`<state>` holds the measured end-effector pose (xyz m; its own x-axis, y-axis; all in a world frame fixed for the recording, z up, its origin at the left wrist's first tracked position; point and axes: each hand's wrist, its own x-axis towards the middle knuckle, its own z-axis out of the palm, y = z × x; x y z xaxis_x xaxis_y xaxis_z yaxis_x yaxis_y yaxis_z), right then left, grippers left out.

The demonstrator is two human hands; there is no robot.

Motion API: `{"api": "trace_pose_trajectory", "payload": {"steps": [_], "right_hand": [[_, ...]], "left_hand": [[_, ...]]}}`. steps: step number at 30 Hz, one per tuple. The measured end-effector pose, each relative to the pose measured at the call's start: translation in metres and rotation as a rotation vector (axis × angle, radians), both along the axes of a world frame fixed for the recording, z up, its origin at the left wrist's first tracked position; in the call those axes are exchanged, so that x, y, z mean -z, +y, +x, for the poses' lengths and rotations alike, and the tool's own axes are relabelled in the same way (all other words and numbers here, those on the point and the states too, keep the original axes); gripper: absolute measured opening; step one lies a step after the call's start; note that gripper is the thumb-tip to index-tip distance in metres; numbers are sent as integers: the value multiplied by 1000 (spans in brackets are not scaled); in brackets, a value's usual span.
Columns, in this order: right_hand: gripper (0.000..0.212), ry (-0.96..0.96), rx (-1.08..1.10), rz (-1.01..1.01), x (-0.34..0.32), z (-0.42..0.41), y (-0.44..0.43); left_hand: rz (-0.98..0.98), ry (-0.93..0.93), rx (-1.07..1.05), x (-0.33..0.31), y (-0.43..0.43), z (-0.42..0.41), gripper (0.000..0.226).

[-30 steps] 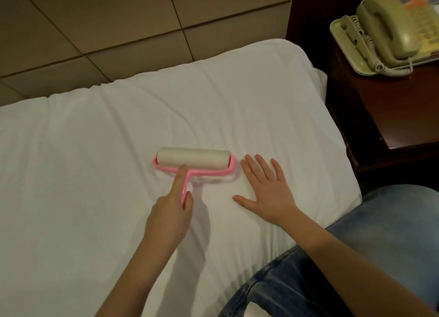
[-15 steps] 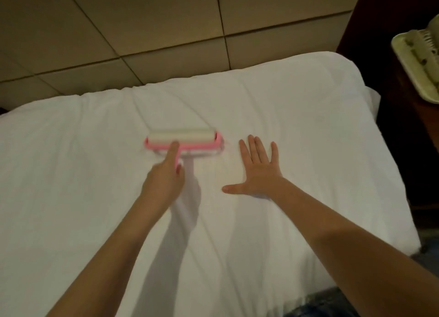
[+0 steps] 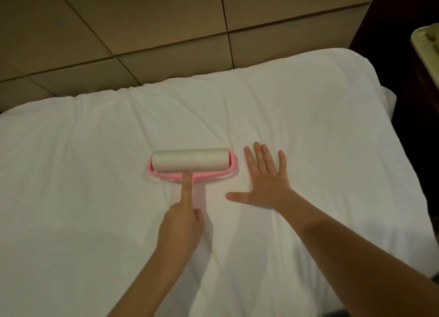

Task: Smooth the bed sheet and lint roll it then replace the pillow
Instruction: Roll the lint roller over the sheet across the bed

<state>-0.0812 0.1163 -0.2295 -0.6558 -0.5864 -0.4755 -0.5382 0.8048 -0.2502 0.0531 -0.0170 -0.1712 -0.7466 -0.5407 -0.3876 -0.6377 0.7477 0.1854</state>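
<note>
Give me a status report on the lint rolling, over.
Left hand grips pink lint roller, index finger along handle. Right hand flat on bed sheet. Creases ahead of roller.

A bedroom with a big white bed (image 3: pixel 344 126).

The bed fills most of the view. It is covered by a white bed sheet (image 3: pixel 83 198) that looks soft and a bit wrinkled. Behind the far side of the bed, the wall is made of big tan square panels (image 3: pixel 142 19) with dark lines between them. On the right, just beside the bed, stands a dark brown wooden cabinet (image 3: pixel 389 55). A pale cream thing (image 3: pixel 427 45) shows by it, cut off at the edge, too little to tell what it is. The light is dim and warm.
</note>
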Motion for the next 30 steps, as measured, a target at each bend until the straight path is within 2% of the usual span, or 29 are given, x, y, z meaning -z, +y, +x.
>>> {"api": "trace_pose_trajectory", "payload": {"steps": [4, 8, 11, 15, 18, 23, 30], "right_hand": [[117, -32, -4, 32, -4, 0, -1], [116, -65, -11, 84, -8, -3, -4], [116, -67, 1, 123, -10, -2, -6], [121, -93, 17, 142, -9, -4, -10], [123, -113, 15, 154, -9, -6, -11], [123, -98, 14, 152, -5, -7, -11], [124, -136, 13, 177, -2, -10, -14]], "left_hand": [[-5, 95, 21, -5, -25, -50, 78], [139, 216, -15, -18, -59, -151, 69], [177, 160, -40, -32, -58, -178, 67], [140, 28, -48, -35, -32, -123, 67], [128, 51, -59, -29, -26, -110, 68], [121, 154, -48, -24, -57, -194, 73], [67, -3, 50, -40, -77, -256, 71]]}}
